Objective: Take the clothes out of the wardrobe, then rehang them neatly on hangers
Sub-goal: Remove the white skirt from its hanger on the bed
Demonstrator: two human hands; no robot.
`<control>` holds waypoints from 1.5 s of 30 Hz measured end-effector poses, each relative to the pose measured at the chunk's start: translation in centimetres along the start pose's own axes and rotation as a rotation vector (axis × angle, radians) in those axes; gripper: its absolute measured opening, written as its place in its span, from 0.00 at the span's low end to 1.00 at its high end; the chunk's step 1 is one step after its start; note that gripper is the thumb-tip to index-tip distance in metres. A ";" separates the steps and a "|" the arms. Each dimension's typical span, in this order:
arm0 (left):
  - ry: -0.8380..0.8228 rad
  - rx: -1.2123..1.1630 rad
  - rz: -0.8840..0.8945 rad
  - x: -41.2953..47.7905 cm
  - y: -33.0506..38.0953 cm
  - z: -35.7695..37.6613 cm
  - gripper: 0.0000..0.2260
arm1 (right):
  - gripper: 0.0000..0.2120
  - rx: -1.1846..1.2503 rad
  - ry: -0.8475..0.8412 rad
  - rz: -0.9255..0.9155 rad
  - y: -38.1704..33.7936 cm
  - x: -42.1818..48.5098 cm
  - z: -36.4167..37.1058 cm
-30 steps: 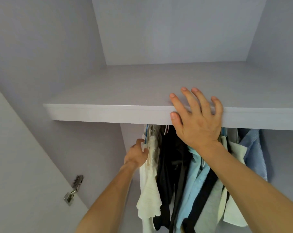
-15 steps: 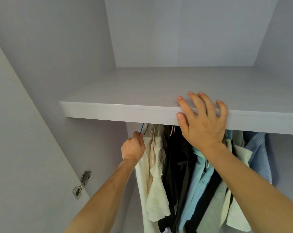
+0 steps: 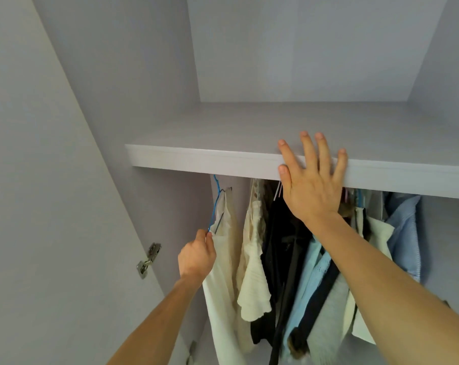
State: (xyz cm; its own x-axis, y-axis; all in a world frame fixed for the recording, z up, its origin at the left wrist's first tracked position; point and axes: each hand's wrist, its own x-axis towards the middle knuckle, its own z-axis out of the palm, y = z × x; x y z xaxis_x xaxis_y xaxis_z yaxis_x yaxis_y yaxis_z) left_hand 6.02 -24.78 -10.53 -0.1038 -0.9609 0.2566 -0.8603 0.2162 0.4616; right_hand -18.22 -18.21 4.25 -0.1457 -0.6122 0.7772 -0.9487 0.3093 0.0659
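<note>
In the lower middle of the frame, the left hand (image 3: 196,255) is curled. Its fingertips pinch the low end of a thin blue wire hanger (image 3: 215,204). The hanger runs up from the hand, and its hook goes out of sight under the shelf (image 3: 196,159), so I cannot tell what the hook hangs on. A long cream garment (image 3: 224,262) hangs on this hanger and touches the left hand. It sits a little apart from the other clothes, with a gap of bare back wall between them.

The right hand (image 3: 312,185) is in the middle right of the frame. It is wide and flat, with straight fingers spread out. It presses on the front edge of the white shelf, and the fingertips lie on top of the shelf. It holds nothing.

Under the shelf, to the right of the gap, more clothes hang close together. First comes a cream frilly top (image 3: 254,275). Next to it is a black garment (image 3: 278,248), then a light blue shirt (image 3: 306,283). A blue knitted top (image 3: 404,233) hangs far right. The right arm crosses in front of some of them.

At the left of the frame is the open wardrobe door (image 3: 39,206). A metal hinge (image 3: 149,259) sits at its inner edge.
</note>
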 end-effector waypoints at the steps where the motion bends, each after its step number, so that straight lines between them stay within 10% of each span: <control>1: -0.009 0.004 -0.011 -1.0 -0.5 -0.1 0.13 | 0.25 0.011 -0.027 0.011 -0.2 -0.3 -0.3; 10: -0.071 0.012 -0.028 -9.7 -5.9 -1.9 0.15 | 0.31 0.152 -0.243 0.005 -3.5 -5.8 -2.9; 24: -0.124 0.115 0.025 -41.3 -20.8 -8.4 0.07 | 0.32 0.755 -1.156 0.044 -19.6 -40.0 -3.6; 30: -0.107 0.224 -0.113 -52.0 -21.0 -11.5 0.07 | 0.22 0.849 -1.450 -0.439 -23.9 -43.0 -2.0; 45: 0.041 0.698 -0.711 -62.9 -12.0 -11.6 0.15 | 0.05 1.444 -0.974 -1.591 -37.1 -43.1 -7.7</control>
State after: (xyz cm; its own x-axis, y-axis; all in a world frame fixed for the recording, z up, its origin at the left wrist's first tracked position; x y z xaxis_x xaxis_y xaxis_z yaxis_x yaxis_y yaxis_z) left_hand 28.64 35.03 -22.38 0.5552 -0.8181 0.1497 -0.8179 -0.5697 -0.0802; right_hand 25.43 2.30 -26.82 0.9872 0.0629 0.1466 0.1354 -0.8164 -0.5615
